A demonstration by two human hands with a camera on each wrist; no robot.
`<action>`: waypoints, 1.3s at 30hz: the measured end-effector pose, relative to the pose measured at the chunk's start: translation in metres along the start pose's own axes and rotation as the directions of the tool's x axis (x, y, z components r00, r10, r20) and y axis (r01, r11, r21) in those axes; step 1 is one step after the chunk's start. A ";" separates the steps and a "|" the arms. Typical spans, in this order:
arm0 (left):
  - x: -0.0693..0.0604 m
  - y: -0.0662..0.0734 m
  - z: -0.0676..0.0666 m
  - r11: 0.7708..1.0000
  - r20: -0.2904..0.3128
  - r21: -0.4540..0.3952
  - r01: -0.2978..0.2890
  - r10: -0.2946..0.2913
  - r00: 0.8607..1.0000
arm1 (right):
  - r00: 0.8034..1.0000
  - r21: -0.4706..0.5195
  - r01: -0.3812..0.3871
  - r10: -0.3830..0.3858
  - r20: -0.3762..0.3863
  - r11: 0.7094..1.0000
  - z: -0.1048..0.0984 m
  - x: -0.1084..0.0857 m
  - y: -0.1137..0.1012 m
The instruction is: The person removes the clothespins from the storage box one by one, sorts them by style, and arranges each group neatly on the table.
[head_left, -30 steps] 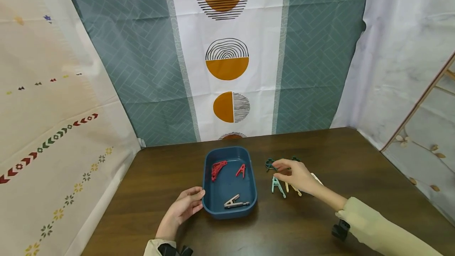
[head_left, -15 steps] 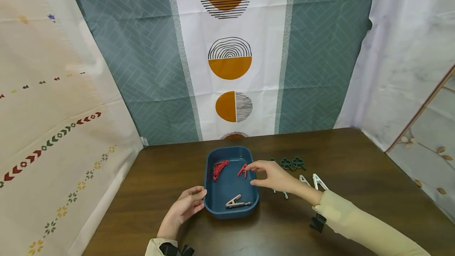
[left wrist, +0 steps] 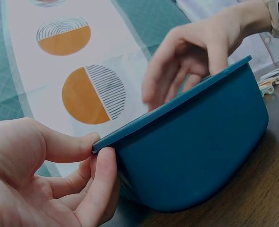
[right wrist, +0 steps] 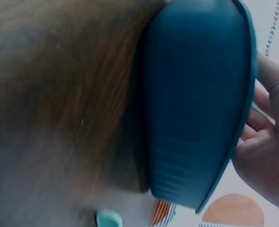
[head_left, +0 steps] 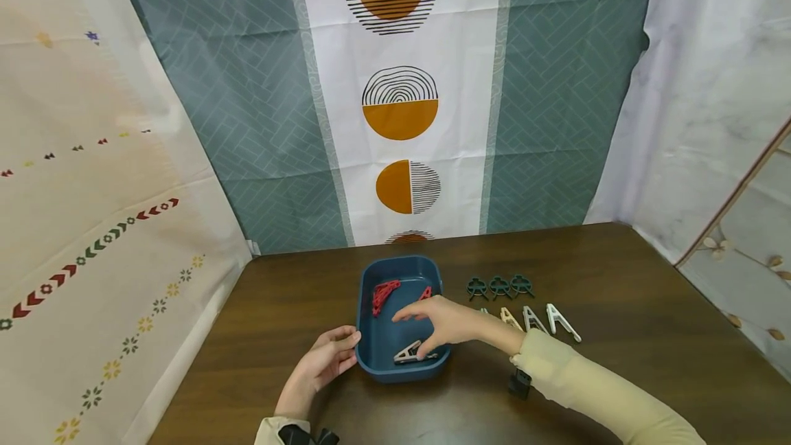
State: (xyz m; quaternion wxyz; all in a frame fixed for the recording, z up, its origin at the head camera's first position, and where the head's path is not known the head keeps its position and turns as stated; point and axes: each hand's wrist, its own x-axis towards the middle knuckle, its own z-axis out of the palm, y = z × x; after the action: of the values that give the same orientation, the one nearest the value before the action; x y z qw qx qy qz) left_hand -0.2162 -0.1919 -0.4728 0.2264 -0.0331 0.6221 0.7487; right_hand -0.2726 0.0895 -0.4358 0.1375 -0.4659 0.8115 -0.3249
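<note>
My left hand [head_left: 324, 359] pinches the near-left rim of a blue plastic bin [head_left: 386, 332] between thumb and fingers. The left wrist view shows the thumb on top of the rim and a finger below it. Over the bin's right side hovers my right hand [head_left: 448, 321], fingers spread and bent downward, with nothing seen between them. Its thumb is near a beige clothespin and a grey clothespin [head_left: 408, 353] lying in the bin. Several red clothespins [head_left: 384, 294] sit at the bin's far left. One more red clothespin [head_left: 426, 292] is partly hidden behind my right hand.
Right of the bin, three dark green round clips [head_left: 499, 286] lie in a row on the wooden table [head_left: 593, 266]. Nearer lie a yellow clothespin [head_left: 510, 318], a grey clothespin [head_left: 534, 320], a white clothespin [head_left: 564, 321] and a mostly hidden teal one. Curtains hang behind.
My right hand has moved left from the teal clothespin on the table, over the bin's right rim, then nearer the beige and grey clothespins. My left hand keeps its pinch on the rim.
</note>
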 end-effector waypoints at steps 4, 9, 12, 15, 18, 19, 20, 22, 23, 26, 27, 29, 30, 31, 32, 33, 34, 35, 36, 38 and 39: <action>0.000 0.000 0.000 1.000 -0.008 0.005 0.007 -0.007 1.000 | 0.995 -0.164 0.024 -0.008 0.099 0.986 0.010 0.009 -0.005; 0.000 0.001 0.000 1.000 -0.001 0.009 0.008 -0.008 1.000 | 0.985 -0.328 0.057 0.000 0.172 0.943 0.018 0.015 -0.012; 0.001 0.001 0.001 1.000 0.007 0.011 -0.001 0.001 1.000 | 0.981 -0.396 0.046 0.033 0.190 0.917 0.022 0.017 -0.014; 0.001 0.001 0.002 1.000 0.007 0.011 -0.007 0.007 1.000 | 0.979 -0.447 0.018 0.076 0.190 0.894 0.026 0.019 -0.014; 0.001 0.000 0.002 1.000 0.001 0.009 -0.008 0.008 1.000 | 0.978 -0.456 -0.008 0.101 0.181 0.890 0.028 0.023 -0.013; 0.001 0.000 0.002 1.000 0.001 0.007 -0.007 0.007 1.000 | 0.979 -0.444 -0.011 0.099 0.176 0.896 0.029 0.025 -0.012; 0.001 -0.001 0.001 1.000 0.000 0.005 -0.007 0.007 1.000 | 0.981 -0.427 -0.013 0.095 0.171 0.904 0.029 0.026 -0.011; 0.002 -0.001 0.001 1.000 0.000 0.002 -0.007 0.007 1.000 | 0.983 -0.389 -0.015 0.084 0.163 0.921 0.029 0.027 -0.009; 0.002 -0.002 0.001 1.000 0.000 0.001 -0.007 0.007 1.000 | 0.984 -0.361 -0.017 0.080 0.159 0.932 0.029 0.028 -0.008; 0.002 -0.002 0.001 1.000 -0.008 0.000 -0.006 0.006 1.000 | 0.986 -0.276 -0.023 0.067 0.152 0.961 0.027 0.028 -0.006; 0.002 -0.002 0.001 1.000 -0.011 0.000 -0.005 0.005 1.000 | 0.986 -0.239 -0.028 0.066 0.151 0.971 0.026 0.029 -0.005; 0.002 -0.003 0.001 1.000 -0.016 0.000 -0.003 0.003 1.000 | 0.988 -0.176 -0.025 0.051 0.148 0.984 0.025 0.029 -0.003; 0.002 -0.003 0.001 1.000 -0.019 -0.001 -0.001 0.001 1.000 | 0.988 -0.155 -0.021 0.044 0.147 0.988 0.025 0.030 -0.002; 0.002 -0.003 0.001 1.000 -0.019 -0.003 -0.001 0.001 1.000 | 0.989 -0.137 -0.017 0.037 0.144 0.990 0.025 0.030 -0.001; 0.002 -0.003 0.001 1.000 -0.019 -0.004 0.000 0.000 1.000 | 0.990 -0.126 -0.017 0.034 0.140 0.992 0.024 0.031 -0.001; 0.002 -0.003 0.001 1.000 -0.018 -0.005 0.000 0.000 1.000 | 0.991 -0.124 -0.015 0.032 0.132 0.992 0.024 0.032 0.000; 0.002 -0.003 0.001 1.000 -0.017 -0.006 -0.001 0.001 1.000 | 0.992 -0.133 -0.014 0.031 0.123 0.991 0.024 0.032 0.000; 0.002 -0.003 0.001 1.000 -0.015 -0.008 -0.001 0.001 1.000 | 0.993 -0.137 -0.024 0.040 0.115 0.990 0.024 0.033 0.000; 0.002 -0.003 0.001 1.000 -0.013 -0.010 -0.002 0.002 1.000 | 0.993 -0.148 -0.037 0.053 0.109 0.988 0.023 0.033 0.000; 0.002 -0.003 0.001 1.000 -0.010 -0.012 -0.003 0.003 1.000 | 0.991 -0.181 -0.062 0.082 0.103 0.981 0.022 0.033 0.000; 0.003 -0.003 0.001 1.000 -0.010 -0.013 -0.005 0.005 1.000 | 0.990 -0.196 -0.071 0.093 0.105 0.978 0.022 0.034 0.000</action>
State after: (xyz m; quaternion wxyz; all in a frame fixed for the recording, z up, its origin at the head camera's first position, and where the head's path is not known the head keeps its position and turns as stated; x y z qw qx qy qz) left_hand -0.2172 -0.1902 -0.4762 0.2213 -0.0368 0.6185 0.7531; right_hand -0.2784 0.0522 -0.4495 0.1515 -0.4607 0.8484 -0.2122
